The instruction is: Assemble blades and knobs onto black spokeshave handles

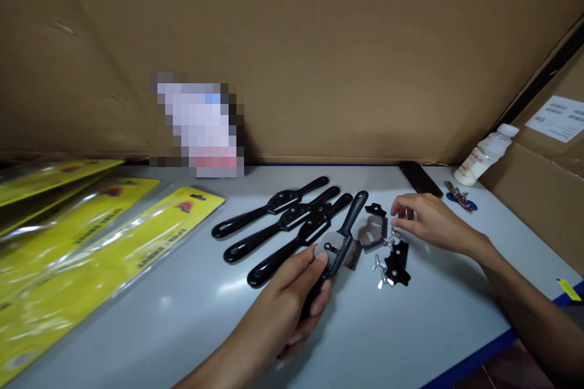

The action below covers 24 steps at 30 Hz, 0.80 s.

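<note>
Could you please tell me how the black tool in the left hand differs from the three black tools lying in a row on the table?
The held tool is gripped by the left hand and points away from the person; the three tools lie untouched, side by side, slanting leftward. The held tool shows a grey blade at its middle with loose parts beside it, near the right hand; the three look assembled. All have black two-handled bodies.

spokeshaves (278, 219): black, silver blades
plates (396, 262): black
wing nuts (379, 268): silver
packs (91, 255): yellow, red mark, black print
table (182, 316): pale grey, blue edge
bottle (484, 155): white
wall (319, 42): brown cardboard
</note>
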### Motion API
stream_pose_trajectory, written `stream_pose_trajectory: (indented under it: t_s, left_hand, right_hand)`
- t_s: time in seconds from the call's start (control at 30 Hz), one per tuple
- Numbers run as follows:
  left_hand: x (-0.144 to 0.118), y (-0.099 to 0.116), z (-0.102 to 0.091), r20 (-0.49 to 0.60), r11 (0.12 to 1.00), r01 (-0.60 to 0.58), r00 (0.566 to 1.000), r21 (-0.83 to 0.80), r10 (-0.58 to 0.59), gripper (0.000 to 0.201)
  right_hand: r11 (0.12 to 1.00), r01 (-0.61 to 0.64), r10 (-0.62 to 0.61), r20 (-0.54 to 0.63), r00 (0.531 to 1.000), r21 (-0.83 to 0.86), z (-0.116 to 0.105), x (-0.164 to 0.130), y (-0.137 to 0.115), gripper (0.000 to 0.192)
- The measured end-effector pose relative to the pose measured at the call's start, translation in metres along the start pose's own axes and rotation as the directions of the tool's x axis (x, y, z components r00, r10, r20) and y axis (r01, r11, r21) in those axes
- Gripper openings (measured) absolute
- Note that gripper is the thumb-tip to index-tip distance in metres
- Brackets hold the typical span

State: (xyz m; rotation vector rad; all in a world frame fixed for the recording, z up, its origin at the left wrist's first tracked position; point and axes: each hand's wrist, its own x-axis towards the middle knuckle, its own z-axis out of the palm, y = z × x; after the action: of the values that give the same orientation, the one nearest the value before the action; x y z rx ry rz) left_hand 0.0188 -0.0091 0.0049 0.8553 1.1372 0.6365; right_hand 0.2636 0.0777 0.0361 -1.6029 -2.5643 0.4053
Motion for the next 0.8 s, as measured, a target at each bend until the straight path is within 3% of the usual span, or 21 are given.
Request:
stream_pose_trajectory:
  t_s: [0.07, 0.17, 0.27, 0.7, 0.8]
  left_hand:
    - [-0.001, 0.001, 0.000, -0.009, 1.000, 0.003, 1.000, 0.001, -0.003, 0.026]
    - [0.001, -0.002, -0.001, 0.001, 1.000, 0.017, 1.000, 0.003, -0.017, 0.027]
    - [0.005, -0.005, -0.003, 0.013, 1.000, 0.021, 1.000, 0.015, -0.021, 0.029]
    - [0.009, -0.006, -0.003, 0.034, 1.000, 0.010, 0.999, 0.025, -0.011, 0.034]
    - [0.011, -0.007, -0.004, 0.061, 0.999, 0.013, 0.998, 0.047, -0.016, 0.038]
  right_hand:
    - [1.000, 0.007, -0.008, 0.039, 0.999, 0.029, -0.002, -0.001, 0.003, 0.010]
    - [0.990, 0.128, -0.134, 0.118, 0.984, 0.059, -0.001, -0.003, 0.005, 0.016]
    - [0.978, 0.208, -0.209, 0.123, 0.970, 0.020, 0.003, -0.004, 0.004, 0.014]
    - [0.981, 0.167, -0.159, 0.086, 0.984, -0.097, 0.005, -0.006, 0.004, 0.013]
    - [0.986, 0.166, -0.167, 0.062, 0.984, 0.023, -0.002, -0.007, 0.001, 0.013]
